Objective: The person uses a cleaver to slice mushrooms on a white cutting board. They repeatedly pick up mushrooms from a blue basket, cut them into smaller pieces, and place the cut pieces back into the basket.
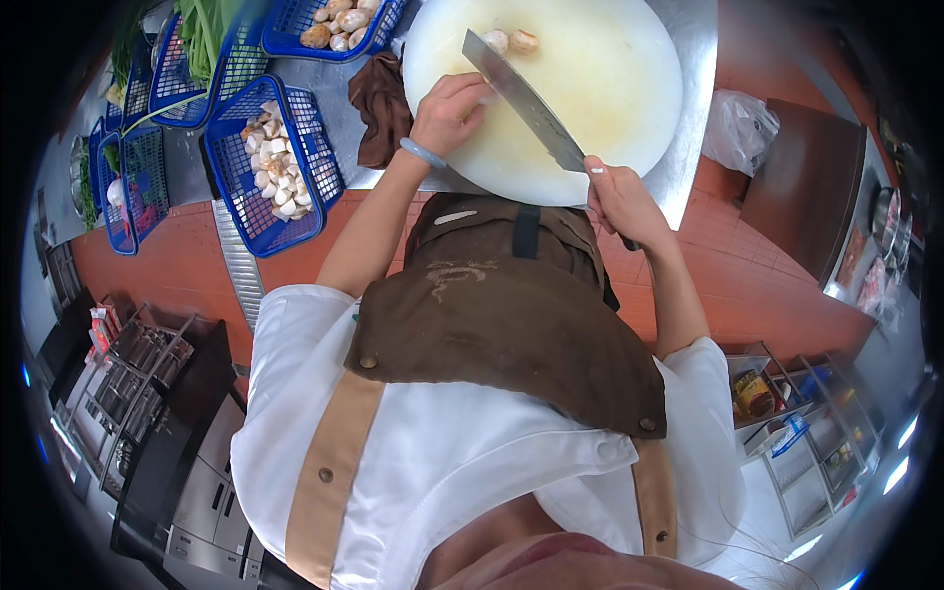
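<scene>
My right hand (623, 199) is closed round the handle of a broad cleaver (527, 107), whose blade slants up to the left over a round white cutting board (627, 81). Near the blade's far half is my left hand (453, 110), fingers bent over the board's left side; whether it holds anything cannot be told. Two mushroom pieces (523, 42) lie beyond the blade at the far side of the board. Cut mushroom chunks (276, 166) fill part of a blue plastic basket (319, 158) to the left.
A brown cloth (380, 110) lies left of the board on the metal counter (693, 110). Whole mushrooms (343, 22) sit in another blue basket at the top. Further left, blue baskets hold leafy green stalks (199, 44) and other vegetables. A clear plastic bag (740, 133) is at the right.
</scene>
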A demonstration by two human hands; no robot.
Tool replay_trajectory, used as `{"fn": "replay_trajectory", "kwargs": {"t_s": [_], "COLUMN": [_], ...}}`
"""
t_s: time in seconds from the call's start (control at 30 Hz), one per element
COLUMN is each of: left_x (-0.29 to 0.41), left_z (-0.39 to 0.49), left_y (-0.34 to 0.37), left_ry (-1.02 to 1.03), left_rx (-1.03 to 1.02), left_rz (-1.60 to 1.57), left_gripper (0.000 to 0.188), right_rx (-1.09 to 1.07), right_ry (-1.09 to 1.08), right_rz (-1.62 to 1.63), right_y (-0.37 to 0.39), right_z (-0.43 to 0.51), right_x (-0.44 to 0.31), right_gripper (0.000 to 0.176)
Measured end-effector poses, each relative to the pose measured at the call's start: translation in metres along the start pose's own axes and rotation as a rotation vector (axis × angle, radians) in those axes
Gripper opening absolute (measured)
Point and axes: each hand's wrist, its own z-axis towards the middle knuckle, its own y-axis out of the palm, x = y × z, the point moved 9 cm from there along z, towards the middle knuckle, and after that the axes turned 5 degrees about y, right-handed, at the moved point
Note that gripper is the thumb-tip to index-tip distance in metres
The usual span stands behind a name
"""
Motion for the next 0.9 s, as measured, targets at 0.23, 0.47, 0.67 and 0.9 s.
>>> {"fn": "replay_trajectory", "kwargs": {"t_s": [0.23,0.47,0.67,0.9], "left_x": [-0.002,0.023,0.015,0.014], "left_z": [-0.003,-0.015,-0.027,-0.021], "left_y": [0.005,0.005,-0.008,0.003], "left_ry": [0.028,0.034,-0.299,-0.212], "left_rx": [-0.004,-0.026,0.177,0.046], "left_rz": [-0.019,-0.023,-0.235,-0.129], "left_gripper": [0.031,0.030,0.025,0.022], "right_rx": [0.034,0.138,0.081,0.037], "right_ry": [-0.075,-0.205,-0.052,-0.101], "right_rz": [-0.132,-0.085,0.118,0.169], "right_y": [0.006,0.004,0.005,0.045], "right_z": [0.025,0.026,-0.008,-0.007], "right_x": [-0.012,-0.016,0.003,0.000], "right_gripper": [0.063,0.058,0.060,0.067]}}
